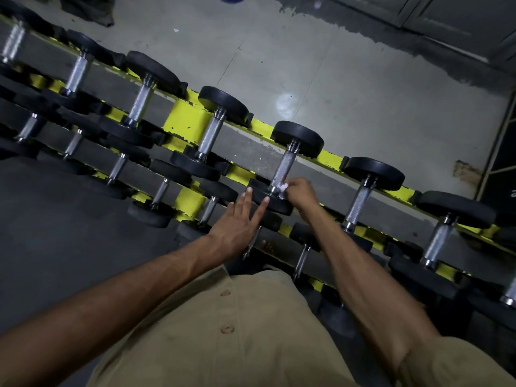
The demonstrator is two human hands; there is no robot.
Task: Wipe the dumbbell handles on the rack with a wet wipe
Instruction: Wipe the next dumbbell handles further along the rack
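Your R hand (pixel 300 191) curled round wet wipe (pixel 282 190), pinching it vs handle (pixel 284 169) of dumbbell (pixel 297 138) on rack (pixel 185 118) top tier; wipe at handle's near end, touching near plate (pixel 276 205); your L hand (pixel 237 224) flat, fingers straight, tips touching that plate's rim, holding nothing; neighbour dumbbells (pixel 212 132) either side along rack; grey floor (pixel 335 79) beyond rack.

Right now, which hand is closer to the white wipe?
Right. The right hand pinches the wipe against the dumbbell handle; the left hand lies flat on the black weight beside it.
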